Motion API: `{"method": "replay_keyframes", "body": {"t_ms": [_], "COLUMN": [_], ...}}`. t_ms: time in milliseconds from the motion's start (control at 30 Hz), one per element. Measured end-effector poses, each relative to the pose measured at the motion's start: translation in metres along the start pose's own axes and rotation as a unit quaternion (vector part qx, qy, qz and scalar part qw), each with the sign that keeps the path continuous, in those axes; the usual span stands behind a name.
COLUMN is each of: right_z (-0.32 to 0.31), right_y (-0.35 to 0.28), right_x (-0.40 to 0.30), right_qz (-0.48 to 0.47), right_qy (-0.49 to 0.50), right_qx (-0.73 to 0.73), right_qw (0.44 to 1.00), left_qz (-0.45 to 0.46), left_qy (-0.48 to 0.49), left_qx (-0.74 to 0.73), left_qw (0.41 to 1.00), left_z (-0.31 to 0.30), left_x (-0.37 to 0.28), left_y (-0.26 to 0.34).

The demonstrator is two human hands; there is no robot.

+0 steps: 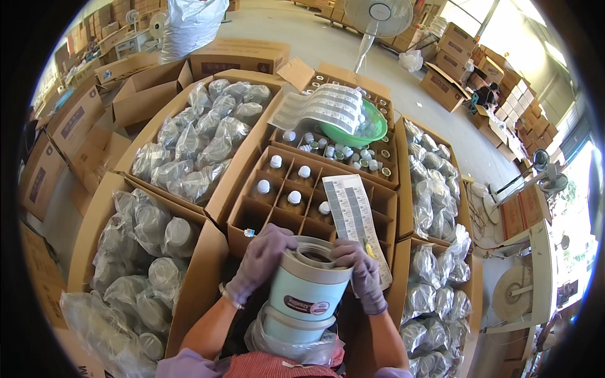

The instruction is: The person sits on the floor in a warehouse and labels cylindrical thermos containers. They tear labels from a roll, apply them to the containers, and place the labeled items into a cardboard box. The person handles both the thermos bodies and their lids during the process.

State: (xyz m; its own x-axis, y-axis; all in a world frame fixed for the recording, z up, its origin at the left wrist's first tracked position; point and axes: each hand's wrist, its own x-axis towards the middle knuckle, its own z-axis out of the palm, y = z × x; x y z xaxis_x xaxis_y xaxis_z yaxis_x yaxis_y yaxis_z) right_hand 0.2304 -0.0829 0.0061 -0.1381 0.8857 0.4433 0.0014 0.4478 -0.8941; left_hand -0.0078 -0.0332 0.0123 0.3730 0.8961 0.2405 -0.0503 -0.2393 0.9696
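My gloved left hand [269, 257] and gloved right hand [361, 269] grip opposite sides of the rim of a light blue cylindrical container [307, 283] with a beige top band and a round opening. Its lower part sits in a clear plastic bag [264, 330] against my apron. Just beyond stands a divided cardboard box [236, 222] with several white-capped bottles [294, 198] in its cells. A sheet of printed labels [352, 203] lies across that box, near my right hand.
Cartons of plastic-wrapped containers [189, 146] flank me on both sides. Ahead, a green basin [364, 139] of small caps rests on another divided box under a label sheet [326, 106]. A standing fan [378, 21] is beyond; a person [489, 94] sits far right.
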Motion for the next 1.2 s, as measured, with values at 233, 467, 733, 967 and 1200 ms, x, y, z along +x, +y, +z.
{"method": "replay_keyframes", "body": {"t_ms": [233,467,733,967,1200], "right_z": [0.000,-0.004,0.009,-0.039,-0.173], "right_y": [-0.025,-0.018,-0.004,0.110,0.257], "right_x": [0.029,0.014,0.005,0.067,0.040], "right_qz": [-0.089,-0.056,0.137,0.159,0.343], "right_qy": [-0.025,-0.007,0.018,0.019,0.199], "right_qx": [-0.237,-0.105,0.195,-0.112,-0.494], "right_qw": [0.967,0.993,0.971,0.981,0.774], "left_qz": [0.014,0.010,0.166,-0.083,-0.131], "left_qy": [-0.056,-0.002,-0.021,0.199,0.188], "left_qx": [-0.104,-0.135,0.076,-0.136,-0.566], "left_qw": [0.993,0.991,0.983,0.967,0.792], "left_z": [0.013,-0.016,-0.026,0.000,0.032], "left_x": [-0.006,-0.034,-0.003,0.070,0.066], "left_y": [0.007,0.028,0.017,-0.030,-0.136]}}
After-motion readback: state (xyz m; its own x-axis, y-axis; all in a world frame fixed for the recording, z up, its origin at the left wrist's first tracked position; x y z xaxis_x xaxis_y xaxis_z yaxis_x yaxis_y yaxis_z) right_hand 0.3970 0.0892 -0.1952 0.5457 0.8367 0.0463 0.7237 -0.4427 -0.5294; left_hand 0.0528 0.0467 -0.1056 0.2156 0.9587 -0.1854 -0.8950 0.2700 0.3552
